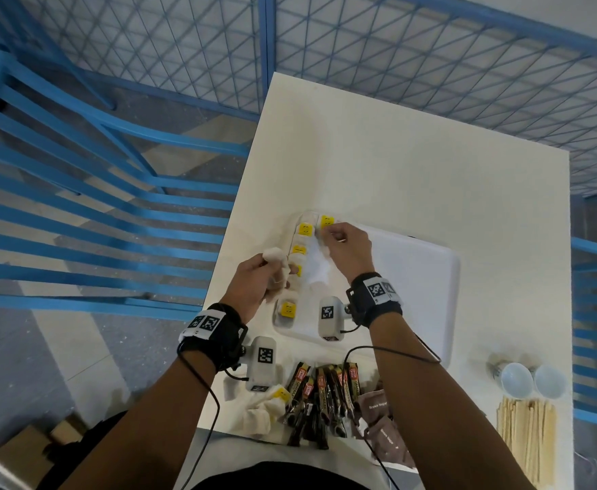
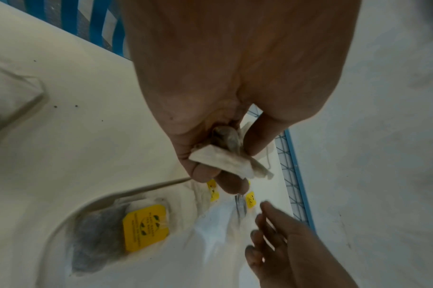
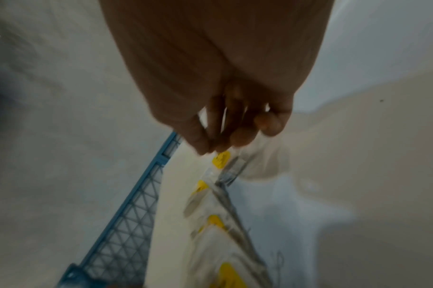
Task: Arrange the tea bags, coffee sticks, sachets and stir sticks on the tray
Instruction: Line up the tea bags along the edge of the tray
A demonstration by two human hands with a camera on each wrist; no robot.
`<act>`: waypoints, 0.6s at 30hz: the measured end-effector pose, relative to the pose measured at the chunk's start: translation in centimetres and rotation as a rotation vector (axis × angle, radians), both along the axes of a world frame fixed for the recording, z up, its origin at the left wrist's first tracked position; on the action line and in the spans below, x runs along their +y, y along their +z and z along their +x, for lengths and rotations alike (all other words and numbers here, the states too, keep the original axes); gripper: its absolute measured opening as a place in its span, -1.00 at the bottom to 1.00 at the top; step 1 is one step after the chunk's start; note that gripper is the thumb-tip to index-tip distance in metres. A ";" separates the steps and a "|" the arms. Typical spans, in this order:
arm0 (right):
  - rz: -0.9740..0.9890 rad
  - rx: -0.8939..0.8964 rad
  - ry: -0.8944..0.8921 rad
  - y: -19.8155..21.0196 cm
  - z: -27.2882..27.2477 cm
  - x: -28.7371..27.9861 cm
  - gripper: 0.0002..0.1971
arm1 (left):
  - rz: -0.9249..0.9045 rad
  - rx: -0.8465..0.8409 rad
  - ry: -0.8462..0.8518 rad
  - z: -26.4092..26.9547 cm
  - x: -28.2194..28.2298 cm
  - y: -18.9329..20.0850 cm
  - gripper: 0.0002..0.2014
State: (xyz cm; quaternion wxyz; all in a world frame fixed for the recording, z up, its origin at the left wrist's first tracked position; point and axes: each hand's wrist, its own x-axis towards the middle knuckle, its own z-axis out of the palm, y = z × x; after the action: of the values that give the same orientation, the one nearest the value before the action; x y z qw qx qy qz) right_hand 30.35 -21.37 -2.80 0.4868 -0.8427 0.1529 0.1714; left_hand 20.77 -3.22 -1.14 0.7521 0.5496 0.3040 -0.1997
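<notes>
At the left of the head view a blue slatted chair [image 1: 88,192] stands beside the white table [image 1: 378,160]. The left hand [image 1: 254,282] hovers over the tray's left edge, fingers curled round a bunch of tea bags [image 1: 275,265]; the left wrist view shows what the head view cannot, namely that thumb and fingers pinch the pale bags [image 2: 231,161] at their folded tops.

Along the left side of the white tray [image 1: 427,277] runs a row of tea bags with yellow tags [image 1: 305,229], from the near corner to the far one. Only the left wrist view gives the nearest tag [image 2: 145,227] sharply, lying on its grey-filled bag.

The right hand [image 1: 346,247] reaches to the far end of that row, fingertips bent down at the yellow tag [image 1: 327,221] there. The right wrist view is blurred: the fingers [image 3: 240,136] bunch close together just above a yellow tag [image 3: 221,159], but I cannot tell whether they grip it.

Near the table's front edge lie loose tea bags [image 1: 265,408], then dark coffee sticks [image 1: 321,394], then brown sugar sachets [image 1: 383,419]. Farther right sit two white cups [image 1: 530,380] and, in front of them, the wooden stir sticks [image 1: 525,436], seen only from the head.
</notes>
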 end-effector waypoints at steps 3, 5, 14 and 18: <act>0.117 0.023 0.224 1.2 -1.2 1.0 -0.90 | -0.013 -0.008 -0.006 0.1 -0.3 -0.1 -0.78; 0.184 0.045 0.340 2.1 -1.7 1.4 -0.87 | -0.017 -0.020 -0.012 0.0 -0.6 0.4 -0.79; 0.167 -0.045 0.356 2.9 -2.4 0.8 -0.96 | 0.080 -0.032 -0.074 -0.7 -1.3 1.4 -0.75; 0.197 0.013 0.310 3.3 -3.1 0.5 -0.93 | 0.128 -0.042 -0.064 -0.9 -1.7 1.4 -0.78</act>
State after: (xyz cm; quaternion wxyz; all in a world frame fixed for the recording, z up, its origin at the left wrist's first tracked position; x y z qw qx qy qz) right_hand 27.28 -20.85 0.53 0.5337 -0.8033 0.0070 0.2641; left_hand 19.88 -4.91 0.28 0.7149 0.6099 0.2825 -0.1924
